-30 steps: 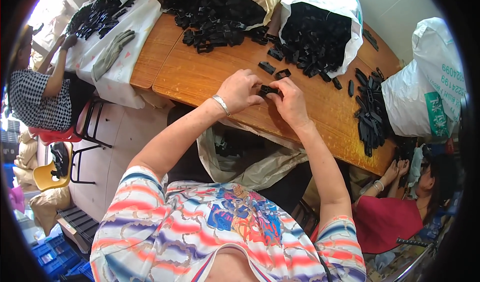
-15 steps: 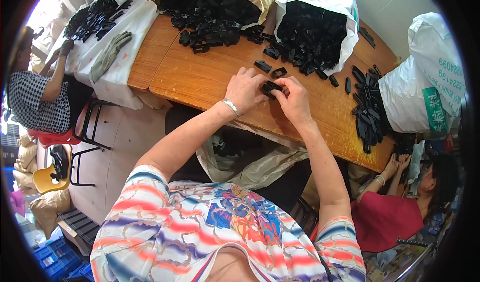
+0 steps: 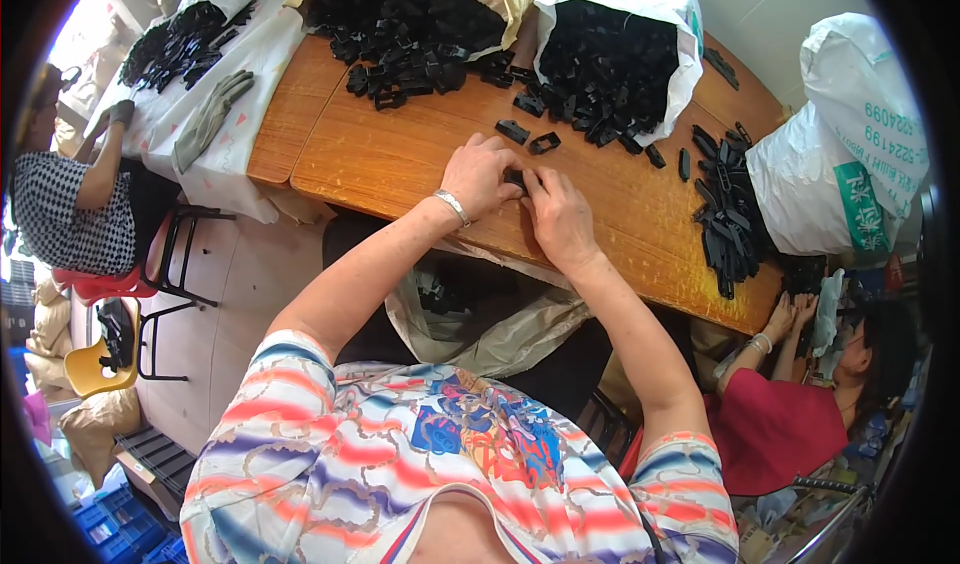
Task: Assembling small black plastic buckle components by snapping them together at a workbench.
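Note:
Over the near side of the brown wooden table (image 3: 400, 154), my left hand (image 3: 480, 177) and my right hand (image 3: 560, 219) meet around a small black plastic part (image 3: 515, 178). Fingers of both hands are closed on it, and they cover most of its shape. Just beyond my hands lie two loose black parts, a longer one (image 3: 512, 131) and a frame-shaped one (image 3: 545, 143) with an opening in it.
A tan sack (image 3: 525, 4) and a white sack (image 3: 688, 24) spill black parts at the far side. Long black pieces (image 3: 728, 219) are heaped at right beside another white bag (image 3: 800, 179). An open sack (image 3: 480, 349) hangs below the table edge. Co-workers sit at left (image 3: 75, 209) and right (image 3: 780, 429).
My hands have shifted slightly left and closer together, still on the black part. My right hand now covers more of it. The whole view has moved a little.

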A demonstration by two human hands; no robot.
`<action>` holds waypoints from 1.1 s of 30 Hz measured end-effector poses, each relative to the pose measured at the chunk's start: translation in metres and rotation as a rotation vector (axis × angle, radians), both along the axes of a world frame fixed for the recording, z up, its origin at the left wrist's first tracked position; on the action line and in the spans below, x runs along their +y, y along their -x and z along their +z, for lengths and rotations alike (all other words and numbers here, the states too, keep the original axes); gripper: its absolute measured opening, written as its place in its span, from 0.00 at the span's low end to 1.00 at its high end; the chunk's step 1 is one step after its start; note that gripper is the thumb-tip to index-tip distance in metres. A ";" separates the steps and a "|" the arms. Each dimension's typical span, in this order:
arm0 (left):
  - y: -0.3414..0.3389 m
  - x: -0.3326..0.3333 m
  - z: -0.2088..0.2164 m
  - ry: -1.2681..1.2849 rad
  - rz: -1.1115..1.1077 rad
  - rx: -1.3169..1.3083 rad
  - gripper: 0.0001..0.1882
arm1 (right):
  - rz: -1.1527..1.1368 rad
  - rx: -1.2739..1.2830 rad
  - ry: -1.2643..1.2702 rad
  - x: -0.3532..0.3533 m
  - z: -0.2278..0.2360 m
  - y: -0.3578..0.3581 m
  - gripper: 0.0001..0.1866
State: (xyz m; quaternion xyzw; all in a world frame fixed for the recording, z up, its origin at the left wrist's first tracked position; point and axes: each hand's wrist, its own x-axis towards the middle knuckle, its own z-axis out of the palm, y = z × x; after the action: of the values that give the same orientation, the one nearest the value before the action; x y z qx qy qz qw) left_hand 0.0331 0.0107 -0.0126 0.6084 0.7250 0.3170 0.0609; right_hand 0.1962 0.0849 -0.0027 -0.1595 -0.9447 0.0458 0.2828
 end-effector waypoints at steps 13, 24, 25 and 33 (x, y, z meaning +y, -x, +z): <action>0.034 0.034 0.001 -0.222 -0.048 0.015 0.16 | 0.219 -0.037 0.386 -0.069 -0.006 -0.039 0.12; 0.000 0.009 0.010 0.079 -0.009 -0.061 0.09 | -0.376 -0.028 0.115 0.139 -0.003 -0.027 0.13; -0.001 0.007 0.010 0.093 0.005 -0.061 0.10 | -0.331 -0.059 0.097 0.142 -0.001 -0.023 0.13; -0.004 -0.008 0.013 0.022 -0.030 -0.098 0.16 | -0.294 -0.205 0.148 0.123 0.010 -0.025 0.14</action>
State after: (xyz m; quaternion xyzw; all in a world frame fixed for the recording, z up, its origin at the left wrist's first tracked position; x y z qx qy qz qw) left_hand 0.0370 0.0024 0.0008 0.6021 0.7156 0.3374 0.1076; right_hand 0.2209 0.2082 0.0071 -0.3200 -0.9291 0.0571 0.1764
